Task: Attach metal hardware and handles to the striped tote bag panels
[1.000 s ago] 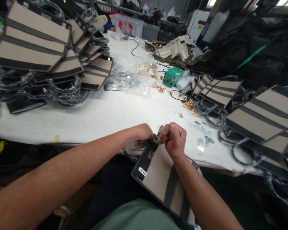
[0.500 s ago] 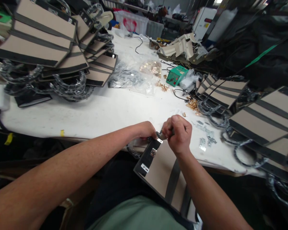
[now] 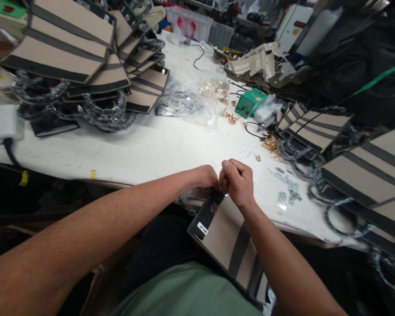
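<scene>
A bag panel (image 3: 222, 235), beige with dark strips, slants from the table edge down over my lap. On its black upper band are a small metal plate (image 3: 213, 208) and a silver clip (image 3: 202, 228). My left hand (image 3: 208, 177) grips the panel's far corner, its fingertips mostly hidden. Right beside it, my right hand (image 3: 237, 181) is closed in a fist around a metal hand tool, of which little shows; its exact kind cannot be made out. The two hands nearly touch above the panel's corner.
Stacked bag panels with plastic-wrapped handles (image 3: 102, 109) stand at the left, and more panels (image 3: 365, 171) lie at the right. Silver metal plates (image 3: 288, 188), gold fittings (image 3: 270, 145), a green box (image 3: 250, 103) and plastic bags (image 3: 191, 103) lie on the white table (image 3: 145, 149).
My right fist has turned and moved slightly left, close against my left hand, covering the tool's metal end and the far clip. The whole view has shifted a little.
</scene>
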`<action>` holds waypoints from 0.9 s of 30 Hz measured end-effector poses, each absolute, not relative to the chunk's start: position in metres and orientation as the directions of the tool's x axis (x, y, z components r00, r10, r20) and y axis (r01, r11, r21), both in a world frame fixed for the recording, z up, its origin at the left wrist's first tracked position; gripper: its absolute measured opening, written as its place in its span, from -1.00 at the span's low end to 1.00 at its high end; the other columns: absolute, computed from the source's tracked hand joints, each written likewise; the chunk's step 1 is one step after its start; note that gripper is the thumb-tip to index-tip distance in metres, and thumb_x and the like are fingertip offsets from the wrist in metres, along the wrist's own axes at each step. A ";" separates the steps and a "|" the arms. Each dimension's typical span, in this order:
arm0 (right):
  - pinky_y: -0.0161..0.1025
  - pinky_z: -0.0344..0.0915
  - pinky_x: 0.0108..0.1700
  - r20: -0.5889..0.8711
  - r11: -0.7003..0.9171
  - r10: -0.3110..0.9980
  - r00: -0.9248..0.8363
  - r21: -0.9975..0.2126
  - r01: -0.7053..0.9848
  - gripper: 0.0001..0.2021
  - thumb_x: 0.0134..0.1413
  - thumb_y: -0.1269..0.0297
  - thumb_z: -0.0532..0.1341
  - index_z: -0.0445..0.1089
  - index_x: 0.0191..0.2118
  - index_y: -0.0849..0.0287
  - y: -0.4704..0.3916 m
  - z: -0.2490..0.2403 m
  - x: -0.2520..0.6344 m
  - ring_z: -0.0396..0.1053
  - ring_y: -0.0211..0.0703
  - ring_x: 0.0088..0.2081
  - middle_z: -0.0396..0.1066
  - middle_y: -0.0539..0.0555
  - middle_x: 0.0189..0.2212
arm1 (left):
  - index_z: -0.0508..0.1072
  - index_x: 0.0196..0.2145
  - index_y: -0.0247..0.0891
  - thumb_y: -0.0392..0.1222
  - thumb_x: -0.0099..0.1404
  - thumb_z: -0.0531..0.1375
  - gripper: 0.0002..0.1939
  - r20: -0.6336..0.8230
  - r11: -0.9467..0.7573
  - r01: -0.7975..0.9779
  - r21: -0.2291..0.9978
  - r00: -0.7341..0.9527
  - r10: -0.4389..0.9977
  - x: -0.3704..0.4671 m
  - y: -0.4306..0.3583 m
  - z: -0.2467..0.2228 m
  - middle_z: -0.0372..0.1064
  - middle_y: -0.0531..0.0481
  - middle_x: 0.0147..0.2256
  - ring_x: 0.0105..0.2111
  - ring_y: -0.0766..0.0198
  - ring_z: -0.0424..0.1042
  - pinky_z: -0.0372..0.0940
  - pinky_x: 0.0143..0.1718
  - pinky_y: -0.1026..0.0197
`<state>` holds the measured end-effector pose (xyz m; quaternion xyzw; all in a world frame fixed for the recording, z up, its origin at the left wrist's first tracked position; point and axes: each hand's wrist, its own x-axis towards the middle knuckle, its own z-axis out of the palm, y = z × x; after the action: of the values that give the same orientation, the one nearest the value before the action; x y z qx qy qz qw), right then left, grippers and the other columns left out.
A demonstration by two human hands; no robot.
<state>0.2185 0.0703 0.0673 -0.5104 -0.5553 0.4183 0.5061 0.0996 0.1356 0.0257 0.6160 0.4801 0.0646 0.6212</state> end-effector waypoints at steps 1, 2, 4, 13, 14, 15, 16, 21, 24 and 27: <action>-0.31 0.10 -0.58 0.145 0.139 0.988 0.057 -0.986 0.096 -0.53 0.29 0.04 0.18 0.18 -0.60 0.14 0.068 0.064 0.221 0.12 -0.32 -0.66 0.16 -0.10 -0.72 | 0.37 -0.71 -0.31 -0.38 -0.02 0.33 -0.77 -0.535 0.224 0.535 0.815 0.543 0.647 0.097 0.134 0.029 0.08 0.11 -0.77 -0.66 0.38 0.09 -0.05 -0.55 0.22; -0.30 0.09 -0.59 0.157 0.154 0.984 0.080 -0.987 0.052 -0.54 0.30 0.04 0.17 0.18 -0.59 0.14 0.067 0.062 0.223 0.12 -0.32 -0.67 0.15 -0.10 -0.72 | 0.38 -0.70 -0.30 -0.35 0.01 0.32 -0.78 -0.550 0.215 0.556 0.803 0.553 0.625 0.095 0.133 0.032 0.09 0.12 -0.77 -0.67 0.38 0.08 -0.06 -0.56 0.22; -0.30 0.07 -0.60 0.185 0.188 0.976 0.114 -0.982 -0.017 -0.54 0.29 0.04 0.17 0.17 -0.58 0.13 0.063 0.060 0.227 0.11 -0.32 -0.69 0.11 -0.11 -0.73 | 0.39 -0.66 -0.28 -0.31 0.06 0.28 -0.80 -0.563 0.204 0.573 0.794 0.566 0.602 0.092 0.130 0.036 0.10 0.14 -0.76 -0.69 0.38 0.08 -0.05 -0.58 0.23; -0.31 0.05 -0.62 0.363 0.399 0.912 0.193 -0.894 -0.206 -0.55 0.25 0.00 0.21 0.14 -0.57 0.11 0.057 0.073 0.224 0.07 -0.33 -0.69 0.07 -0.12 -0.73 | 0.36 -0.59 -0.27 -0.31 0.16 0.21 -0.81 -0.564 0.236 0.544 0.805 0.578 0.589 0.094 0.129 0.033 0.08 0.17 -0.76 -0.75 0.41 0.04 -0.05 -0.65 0.26; -0.31 0.05 -0.61 0.334 0.367 0.925 0.182 -0.910 -0.192 -0.54 0.26 0.01 0.21 0.13 -0.57 0.11 0.057 0.070 0.224 0.07 -0.33 -0.69 0.07 -0.12 -0.73 | 0.36 -0.59 -0.27 -0.31 0.16 0.21 -0.81 -0.565 0.238 0.544 0.804 0.575 0.592 0.094 0.129 0.033 0.08 0.17 -0.76 -0.75 0.41 0.04 -0.06 -0.65 0.27; -0.31 0.05 -0.61 0.303 0.331 0.938 0.169 -0.927 -0.178 -0.54 0.27 0.03 0.21 0.13 -0.58 0.12 0.057 0.067 0.225 0.08 -0.33 -0.69 0.08 -0.12 -0.73 | 0.35 -0.59 -0.27 -0.32 0.17 0.20 -0.80 -0.565 0.240 0.544 0.804 0.573 0.594 0.095 0.129 0.034 0.08 0.17 -0.76 -0.75 0.41 0.04 -0.06 -0.66 0.27; -0.31 0.04 -0.61 0.282 0.307 0.946 0.159 -0.937 -0.168 -0.55 0.28 0.05 0.21 0.13 -0.58 0.12 0.057 0.065 0.226 0.08 -0.33 -0.69 0.08 -0.12 -0.73 | 0.35 -0.59 -0.27 -0.32 0.17 0.20 -0.80 -0.565 0.242 0.543 0.804 0.571 0.596 0.095 0.129 0.034 0.08 0.17 -0.76 -0.76 0.41 0.05 -0.06 -0.66 0.27; -0.30 0.05 -0.60 0.335 0.369 0.924 0.182 -0.907 -0.202 -0.55 0.26 0.00 0.21 0.10 -0.55 0.10 0.058 0.067 0.228 0.07 -0.33 -0.69 0.07 -0.13 -0.73 | 0.41 -0.54 -0.29 -0.31 0.14 0.23 -0.88 -0.552 0.258 0.516 0.817 0.572 0.606 0.096 0.130 0.032 0.15 0.17 -0.73 -0.76 0.41 0.06 -0.03 -0.68 0.29; -0.29 0.05 -0.58 0.317 0.339 0.938 0.137 -0.922 -0.185 -0.56 0.28 0.04 0.21 0.11 -0.56 0.10 0.057 0.066 0.226 0.08 -0.32 -0.67 0.10 -0.12 -0.72 | 0.41 -0.54 -0.30 -0.32 0.13 0.21 -0.89 -0.548 0.264 0.505 0.822 0.577 0.606 0.096 0.130 0.031 0.14 0.17 -0.73 -0.77 0.41 0.06 -0.03 -0.69 0.30; -0.28 0.06 -0.57 0.322 0.336 0.941 0.102 -0.921 -0.194 -0.59 0.28 0.11 0.22 0.14 -0.55 0.11 0.055 0.064 0.226 0.09 -0.32 -0.66 0.13 -0.12 -0.72 | 0.40 -0.56 -0.29 -0.31 0.12 0.22 -0.87 -0.544 0.265 0.498 0.826 0.581 0.605 0.095 0.129 0.031 0.12 0.17 -0.75 -0.77 0.41 0.06 -0.03 -0.70 0.29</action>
<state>0.2261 0.0547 0.0636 -0.3702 -0.5044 0.4413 0.6433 0.0954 0.1294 0.0307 0.6049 0.4559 0.0412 0.6515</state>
